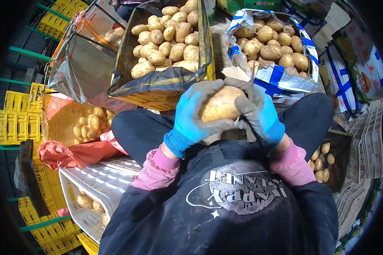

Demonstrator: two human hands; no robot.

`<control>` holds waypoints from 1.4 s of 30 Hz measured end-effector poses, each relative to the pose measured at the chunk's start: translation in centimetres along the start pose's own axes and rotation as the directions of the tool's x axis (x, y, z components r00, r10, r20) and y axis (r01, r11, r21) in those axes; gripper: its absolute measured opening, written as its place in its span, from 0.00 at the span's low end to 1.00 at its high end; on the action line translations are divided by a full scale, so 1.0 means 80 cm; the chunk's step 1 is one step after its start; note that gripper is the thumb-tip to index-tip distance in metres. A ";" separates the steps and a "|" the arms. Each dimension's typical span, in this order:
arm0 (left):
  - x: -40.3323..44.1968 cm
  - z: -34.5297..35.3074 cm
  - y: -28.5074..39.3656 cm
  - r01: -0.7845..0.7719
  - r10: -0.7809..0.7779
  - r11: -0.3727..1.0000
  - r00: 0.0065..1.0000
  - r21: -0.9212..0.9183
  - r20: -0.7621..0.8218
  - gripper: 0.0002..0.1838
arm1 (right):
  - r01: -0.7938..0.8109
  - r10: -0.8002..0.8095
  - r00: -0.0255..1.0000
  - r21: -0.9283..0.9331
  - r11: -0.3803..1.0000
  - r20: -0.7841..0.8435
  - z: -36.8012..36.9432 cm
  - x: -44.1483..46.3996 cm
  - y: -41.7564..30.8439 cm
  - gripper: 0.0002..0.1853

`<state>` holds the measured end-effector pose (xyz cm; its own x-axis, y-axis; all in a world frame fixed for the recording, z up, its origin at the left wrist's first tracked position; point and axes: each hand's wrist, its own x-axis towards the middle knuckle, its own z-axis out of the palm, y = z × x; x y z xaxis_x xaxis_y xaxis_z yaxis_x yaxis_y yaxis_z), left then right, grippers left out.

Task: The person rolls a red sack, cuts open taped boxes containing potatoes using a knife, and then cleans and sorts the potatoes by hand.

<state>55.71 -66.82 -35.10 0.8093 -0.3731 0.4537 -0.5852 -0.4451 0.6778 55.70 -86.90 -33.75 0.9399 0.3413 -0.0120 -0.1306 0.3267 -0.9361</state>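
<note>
A large pale-brown potato is held up in front of my body, above my lap. My left hand, in a blue knit glove with a dirty grey palm, is wrapped around its left side. My right hand, gloved the same way, is closed at the potato's right end, with its fingers bent towards the skin. From the top of the right hand sticks up a thin dark blade-like thing. Its lower part is hidden by the glove, so I cannot tell its exact kind.
Ahead stands a dark-lined yellow crate full of potatoes, beside a blue-and-white taped carton of potatoes. A white plastic crate is at left, near an orange mesh sack. At right sits a dark crate with several potatoes.
</note>
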 end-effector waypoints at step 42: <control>-0.013 0.026 0.007 0.269 -0.344 0.724 0.939 -0.635 0.007 0.55 | 0.041 0.012 0.990 0.356 0.934 -0.144 -0.014 -0.017 0.032 0.42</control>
<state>54.44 -68.37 -36.41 0.9607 -0.2029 0.1893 -0.1733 0.0941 0.9804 54.44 -87.51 -36.53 0.9739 0.2150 -0.0733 -0.1961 0.6328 -0.7491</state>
